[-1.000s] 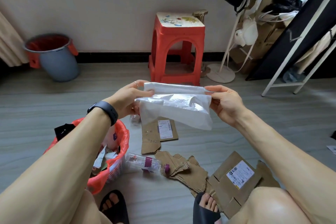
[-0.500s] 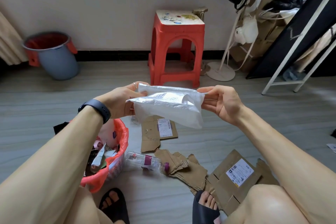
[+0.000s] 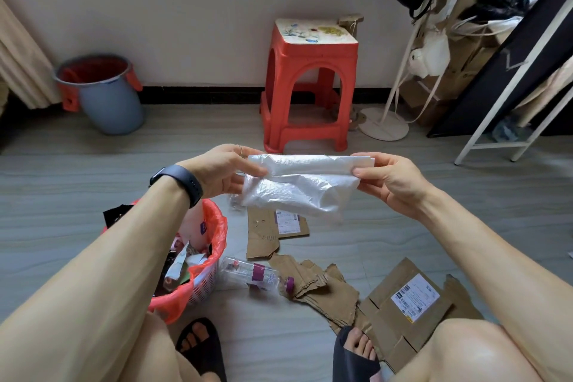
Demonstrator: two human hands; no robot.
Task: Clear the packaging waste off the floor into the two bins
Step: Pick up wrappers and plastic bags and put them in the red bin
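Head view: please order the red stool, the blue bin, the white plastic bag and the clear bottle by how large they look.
1. red stool
2. white plastic bag and blue bin: they look alike, and the bag is nearer the camera, so I do not rank them
3. clear bottle

Wall (image 3: pixel 201 9): off-white, black skirting
Floor (image 3: pixel 93 164): grey planks
Stool (image 3: pixel 313 53): red, against wall
Curtain (image 3: pixel 15 65): beige, left
Stand (image 3: pixel 384 125): white, right

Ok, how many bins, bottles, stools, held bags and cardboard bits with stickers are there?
Bins: 2, the blue bin and the red-lined basket
Bottles: 1, the plastic bottle
Held bags: 1, the plastic bag
Stools: 1, the red stool
Labelled cardboard: 2, the far cardboard and the near cardboard
Total: 7
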